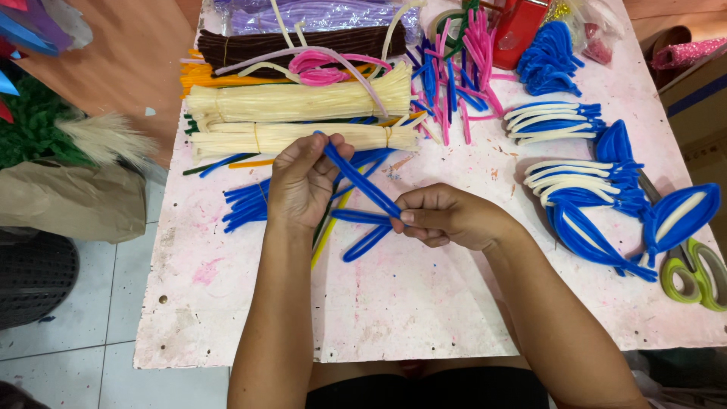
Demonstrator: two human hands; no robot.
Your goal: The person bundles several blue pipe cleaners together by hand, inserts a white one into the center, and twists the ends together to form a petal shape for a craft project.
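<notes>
My left hand (301, 183) and my right hand (439, 216) both grip one blue pipe cleaner (362, 182) above the worn pink table (394, 303). The left pinches its upper end, the right pinches the bend near the middle, and a folded blue loop hangs below the right fingers. Under my hands lie several loose blue pipe cleaners (246, 204) and a yellow one. Right of my hands lie finished blue and cream leaf shapes (583, 185).
Bundles of cream pipe cleaners (299, 102), brown, purple, orange and pink ones fill the far side of the table. Green-handled scissors (693, 273) lie at the right edge. A red box (517, 26) stands at the back. A brown paper bag (72, 201) sits left of the table.
</notes>
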